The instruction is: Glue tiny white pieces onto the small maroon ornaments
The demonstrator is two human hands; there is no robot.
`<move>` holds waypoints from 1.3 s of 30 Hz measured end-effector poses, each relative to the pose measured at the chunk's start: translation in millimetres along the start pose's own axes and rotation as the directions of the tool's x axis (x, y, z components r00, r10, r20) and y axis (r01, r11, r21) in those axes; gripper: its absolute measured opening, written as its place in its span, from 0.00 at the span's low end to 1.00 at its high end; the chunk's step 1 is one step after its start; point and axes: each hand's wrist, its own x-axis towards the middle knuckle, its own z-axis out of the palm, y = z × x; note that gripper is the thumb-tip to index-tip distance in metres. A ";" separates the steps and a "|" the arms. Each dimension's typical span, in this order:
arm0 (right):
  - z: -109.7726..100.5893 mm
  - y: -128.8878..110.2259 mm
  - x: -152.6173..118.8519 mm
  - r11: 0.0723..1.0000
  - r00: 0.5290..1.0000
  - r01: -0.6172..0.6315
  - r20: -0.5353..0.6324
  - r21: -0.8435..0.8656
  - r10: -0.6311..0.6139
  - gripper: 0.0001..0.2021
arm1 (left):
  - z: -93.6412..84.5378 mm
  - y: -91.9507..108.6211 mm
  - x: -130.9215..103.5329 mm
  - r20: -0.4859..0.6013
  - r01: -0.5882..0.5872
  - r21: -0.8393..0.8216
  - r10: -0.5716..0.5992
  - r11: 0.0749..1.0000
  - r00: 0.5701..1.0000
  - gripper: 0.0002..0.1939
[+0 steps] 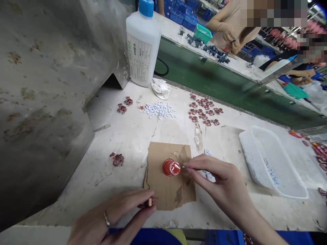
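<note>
Item one, at left: our left hand point(116, 217), ring on one finger, fingertips pinched shut on a small dark piece point(149, 202) at the near edge of the cardboard sheet point(168, 190), with a loose dark red piece point(117, 159) lying on the worktable point(127, 136) beyond it. Item two, centre: a red cap point(171, 167) resting on the cardboard. Item three, right: our right hand point(222, 180), thumb and forefinger closed on a thin white bit point(184, 166) held just beside the cap, a white basket point(270, 163) further right.
</note>
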 end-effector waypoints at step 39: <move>23.4 -35.0 -17.4 0.948 0.974 0.209 0.041 0.239 -0.225 0.17 | 16.0 24.3 10.0 0.102 0.132 -0.199 -0.113 0.971 0.988 0.13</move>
